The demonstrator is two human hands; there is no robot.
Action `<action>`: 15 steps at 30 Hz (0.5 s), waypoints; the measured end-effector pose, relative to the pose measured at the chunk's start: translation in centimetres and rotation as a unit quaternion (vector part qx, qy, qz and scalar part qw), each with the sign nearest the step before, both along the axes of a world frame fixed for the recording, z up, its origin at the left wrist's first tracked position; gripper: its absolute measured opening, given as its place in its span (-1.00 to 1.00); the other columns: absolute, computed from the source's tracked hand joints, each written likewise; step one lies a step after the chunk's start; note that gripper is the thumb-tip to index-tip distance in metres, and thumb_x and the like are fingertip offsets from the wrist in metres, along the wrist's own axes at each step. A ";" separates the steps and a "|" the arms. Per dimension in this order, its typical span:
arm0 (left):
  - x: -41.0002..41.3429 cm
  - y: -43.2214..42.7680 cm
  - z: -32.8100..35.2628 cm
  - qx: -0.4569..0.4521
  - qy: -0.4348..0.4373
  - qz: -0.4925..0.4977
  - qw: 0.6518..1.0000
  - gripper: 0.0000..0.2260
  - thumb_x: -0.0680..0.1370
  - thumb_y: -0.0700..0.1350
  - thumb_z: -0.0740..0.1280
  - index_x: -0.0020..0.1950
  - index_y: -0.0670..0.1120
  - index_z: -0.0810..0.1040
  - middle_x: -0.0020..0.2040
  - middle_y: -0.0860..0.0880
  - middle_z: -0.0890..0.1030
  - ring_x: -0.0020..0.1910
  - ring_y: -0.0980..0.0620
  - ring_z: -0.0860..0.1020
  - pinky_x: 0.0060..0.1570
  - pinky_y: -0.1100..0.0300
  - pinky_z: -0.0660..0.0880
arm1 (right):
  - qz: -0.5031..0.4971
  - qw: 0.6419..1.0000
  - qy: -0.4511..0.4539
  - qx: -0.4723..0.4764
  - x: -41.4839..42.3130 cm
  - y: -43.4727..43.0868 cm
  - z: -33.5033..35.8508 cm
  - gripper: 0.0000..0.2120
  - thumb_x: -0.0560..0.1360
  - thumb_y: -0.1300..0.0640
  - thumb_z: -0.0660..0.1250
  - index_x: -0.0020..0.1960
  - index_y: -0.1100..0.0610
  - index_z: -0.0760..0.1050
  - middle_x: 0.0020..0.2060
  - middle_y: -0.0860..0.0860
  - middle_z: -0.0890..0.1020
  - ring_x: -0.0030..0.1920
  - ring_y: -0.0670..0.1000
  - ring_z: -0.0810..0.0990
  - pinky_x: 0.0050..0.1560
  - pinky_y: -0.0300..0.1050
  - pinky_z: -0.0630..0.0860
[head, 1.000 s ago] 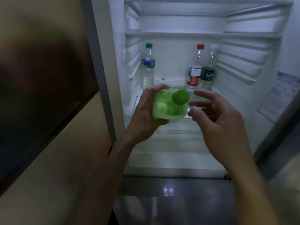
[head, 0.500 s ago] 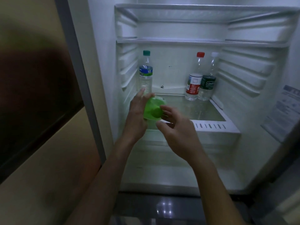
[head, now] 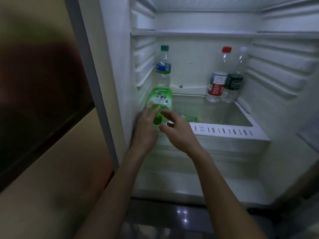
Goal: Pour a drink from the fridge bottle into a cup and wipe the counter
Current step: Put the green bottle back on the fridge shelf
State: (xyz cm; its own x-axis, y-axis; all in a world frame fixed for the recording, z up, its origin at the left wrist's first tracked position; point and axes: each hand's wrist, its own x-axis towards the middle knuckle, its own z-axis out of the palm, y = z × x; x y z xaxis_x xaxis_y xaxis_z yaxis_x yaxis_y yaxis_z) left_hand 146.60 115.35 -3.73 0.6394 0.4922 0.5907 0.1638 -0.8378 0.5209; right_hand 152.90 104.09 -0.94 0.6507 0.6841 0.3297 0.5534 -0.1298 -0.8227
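Green bottle [head: 159, 102] glossy plastic; floor [head: 172, 219] glossy.

**Hand and Arm Position**

Both bare forearms extended forward and converged. The left hand [head: 146, 130] gripped the green bottle [head: 161, 99] from its left side. The right hand [head: 176, 131] sat just beside it, fingers half curled; contact could not be confirmed.

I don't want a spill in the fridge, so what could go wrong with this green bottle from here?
1. The green bottle lies tilted, cap toward the shelf front; I cannot tell if the cap is tight, so it might leak.
2. Its base sits close to the upright water bottle behind; a push could topple that.
3. The left hand grips it only at the neck end, so it might slip.
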 end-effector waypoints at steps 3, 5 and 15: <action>-0.1 -0.2 0.0 0.001 0.021 -0.002 1.000 -0.28 0.32 -0.56 0.20 0.46 -0.18 0.41 0.53 -0.17 0.29 0.48 -0.17 0.30 0.46 0.13 0.19 | -0.003 1.000 -0.016 -0.013 0.3 0.7 0.0 -0.54 0.45 0.26 0.33 0.35 0.11 0.46 0.30 0.03 0.53 0.31 -0.03 0.48 0.33 -0.06 0.43; -0.3 -0.4 -0.1 -0.002 0.030 -0.001 1.000 -0.29 0.34 -0.55 0.21 0.48 -0.19 0.37 0.54 -0.18 0.28 0.49 -0.17 0.28 0.48 0.10 0.19 | -0.005 1.000 -0.021 -0.023 0.5 0.9 0.1 -0.54 0.46 0.25 0.33 0.35 0.10 0.46 0.30 0.04 0.53 0.30 -0.01 0.48 0.33 -0.04 0.43; -2.7 -2.2 0.8 0.020 0.013 -0.008 1.000 -0.58 0.47 -0.37 0.28 0.33 -0.19 0.51 0.34 -0.13 0.48 0.35 -0.09 0.37 0.35 0.19 0.26 | -0.098 0.991 -0.053 -0.073 0.3 -4.3 -0.1 -0.73 0.52 0.17 0.31 0.20 0.13 0.59 0.08 -0.01 0.67 0.03 -0.12 0.59 0.09 -0.30 0.43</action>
State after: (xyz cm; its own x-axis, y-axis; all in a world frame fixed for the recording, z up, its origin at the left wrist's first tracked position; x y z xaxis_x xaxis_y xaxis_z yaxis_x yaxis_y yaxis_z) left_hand 143.92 113.15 -2.93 0.6624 0.4575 0.5932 0.1623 -0.8607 0.4826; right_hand 153.25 99.81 -1.03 0.7430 0.5928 0.3108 0.5882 -0.3568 -0.7257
